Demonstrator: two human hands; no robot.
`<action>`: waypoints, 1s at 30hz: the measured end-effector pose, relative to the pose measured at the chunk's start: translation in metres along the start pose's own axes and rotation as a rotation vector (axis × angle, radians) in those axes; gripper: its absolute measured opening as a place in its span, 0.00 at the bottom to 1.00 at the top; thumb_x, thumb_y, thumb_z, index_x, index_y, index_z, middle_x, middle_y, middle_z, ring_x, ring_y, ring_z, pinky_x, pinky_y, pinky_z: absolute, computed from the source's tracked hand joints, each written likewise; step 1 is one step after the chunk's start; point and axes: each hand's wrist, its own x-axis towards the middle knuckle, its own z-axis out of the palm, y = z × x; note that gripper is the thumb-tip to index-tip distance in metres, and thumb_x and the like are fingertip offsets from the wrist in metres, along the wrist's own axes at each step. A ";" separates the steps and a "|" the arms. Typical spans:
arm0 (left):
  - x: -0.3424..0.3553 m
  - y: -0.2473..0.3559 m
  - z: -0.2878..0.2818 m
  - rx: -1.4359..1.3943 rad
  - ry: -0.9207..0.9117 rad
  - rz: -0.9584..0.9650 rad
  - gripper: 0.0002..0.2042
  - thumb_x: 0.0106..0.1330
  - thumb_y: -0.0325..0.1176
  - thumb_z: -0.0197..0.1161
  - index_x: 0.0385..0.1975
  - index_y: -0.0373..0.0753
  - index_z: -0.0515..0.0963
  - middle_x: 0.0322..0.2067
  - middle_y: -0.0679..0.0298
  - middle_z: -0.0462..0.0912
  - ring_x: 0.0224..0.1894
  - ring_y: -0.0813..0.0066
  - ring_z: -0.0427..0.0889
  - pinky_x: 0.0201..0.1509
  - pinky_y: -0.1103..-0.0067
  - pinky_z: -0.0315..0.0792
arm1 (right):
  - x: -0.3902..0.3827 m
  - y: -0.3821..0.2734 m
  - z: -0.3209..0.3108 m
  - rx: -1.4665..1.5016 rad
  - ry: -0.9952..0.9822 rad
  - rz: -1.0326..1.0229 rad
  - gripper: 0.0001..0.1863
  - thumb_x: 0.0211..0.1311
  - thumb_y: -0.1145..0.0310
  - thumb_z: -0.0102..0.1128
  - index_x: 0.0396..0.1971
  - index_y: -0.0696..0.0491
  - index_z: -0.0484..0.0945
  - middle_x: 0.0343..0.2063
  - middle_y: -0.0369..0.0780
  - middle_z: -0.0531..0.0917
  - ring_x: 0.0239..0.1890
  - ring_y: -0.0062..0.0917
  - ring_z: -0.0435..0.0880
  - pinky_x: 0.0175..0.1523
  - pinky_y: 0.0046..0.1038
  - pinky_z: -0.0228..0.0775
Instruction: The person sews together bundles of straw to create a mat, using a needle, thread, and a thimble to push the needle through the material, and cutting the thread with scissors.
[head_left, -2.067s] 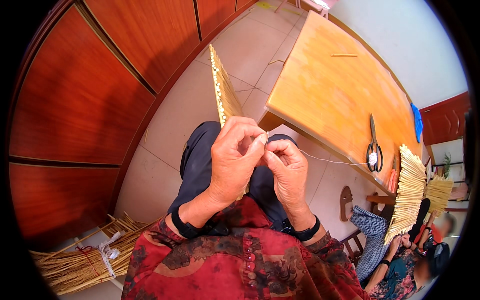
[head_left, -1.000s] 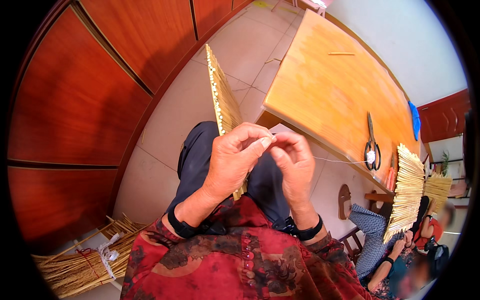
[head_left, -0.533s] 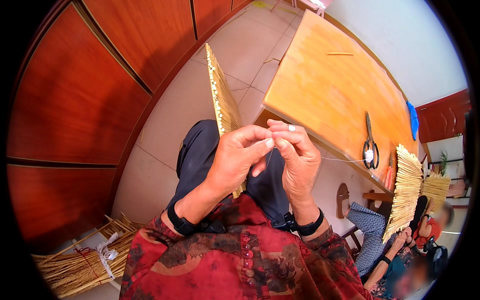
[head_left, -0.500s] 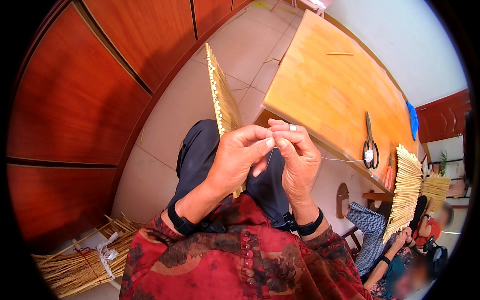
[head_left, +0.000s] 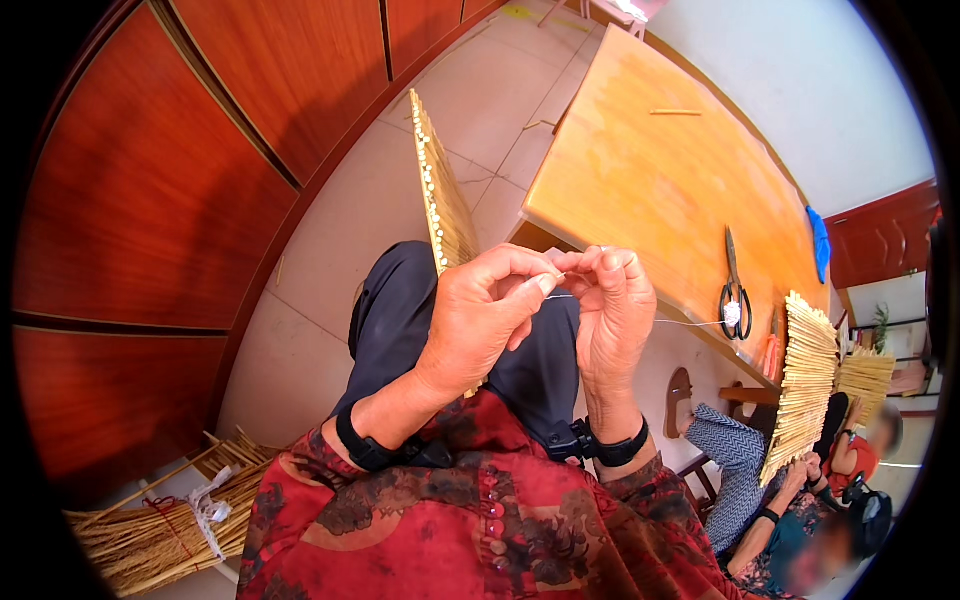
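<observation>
My left hand (head_left: 485,318) is in a pinch above my lap, with a white thread (head_left: 688,323) at its fingertips. Close beside it, my right hand (head_left: 613,312) pinches the thread too, a short stretch showing between the hands. Whether a needle is among the fingers is too small to tell. From my right hand the thread runs to a small white thread ball (head_left: 732,314), which rests on the handles of black scissors (head_left: 731,262) on the table. A mat of bound straw stalks (head_left: 445,195) stands on edge at my legs, its lower part behind my left hand.
The wooden table (head_left: 630,180) bears a single stalk (head_left: 676,112) and a blue cloth (head_left: 820,245). Bundled stalks (head_left: 165,530) lie at lower left, by wooden cabinets (head_left: 150,200). At right, a co-worker's hands (head_left: 798,472) hold another straw mat (head_left: 803,375); a further person sits beyond.
My right hand has drawn a little away to the right from my left, opening a gap crossed by thread. My left hand stays nearly in place.
</observation>
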 end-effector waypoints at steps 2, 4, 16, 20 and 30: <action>0.000 0.001 -0.001 0.033 0.002 0.012 0.03 0.59 0.21 0.54 0.30 0.30 0.75 0.30 0.63 0.76 0.15 0.88 0.68 0.14 0.91 0.59 | -0.002 0.002 -0.004 0.002 -0.039 0.028 0.09 0.60 0.68 0.53 0.26 0.59 0.71 0.25 0.39 0.76 0.29 0.24 0.77 0.36 0.25 0.71; -0.001 0.000 -0.001 0.029 0.009 0.056 0.03 0.59 0.21 0.54 0.29 0.31 0.75 0.31 0.63 0.76 0.16 0.89 0.68 0.15 0.92 0.59 | -0.005 0.004 -0.008 0.017 -0.100 0.101 0.10 0.60 0.67 0.52 0.28 0.60 0.71 0.26 0.41 0.77 0.27 0.24 0.77 0.36 0.25 0.72; -0.003 0.003 -0.003 0.060 0.020 0.142 0.03 0.57 0.19 0.54 0.30 0.30 0.74 0.32 0.65 0.75 0.34 0.83 0.73 0.38 0.86 0.68 | -0.020 0.009 0.001 -0.096 -0.181 0.210 0.06 0.57 0.75 0.55 0.32 0.62 0.72 0.26 0.41 0.77 0.27 0.24 0.79 0.35 0.23 0.72; -0.002 0.000 -0.002 0.112 0.011 0.210 0.03 0.59 0.18 0.53 0.30 0.31 0.74 0.34 0.60 0.77 0.18 0.91 0.66 0.18 0.93 0.60 | -0.022 0.006 0.005 -0.080 -0.193 0.206 0.06 0.57 0.76 0.55 0.32 0.62 0.72 0.27 0.40 0.77 0.27 0.25 0.79 0.36 0.23 0.72; -0.002 0.002 -0.001 0.382 0.102 0.356 0.04 0.54 0.17 0.56 0.27 0.32 0.75 0.32 0.66 0.68 0.25 0.88 0.65 0.26 0.90 0.61 | -0.027 0.011 0.000 -0.009 -0.104 0.229 0.05 0.59 0.75 0.52 0.33 0.61 0.72 0.29 0.40 0.77 0.32 0.23 0.78 0.39 0.25 0.74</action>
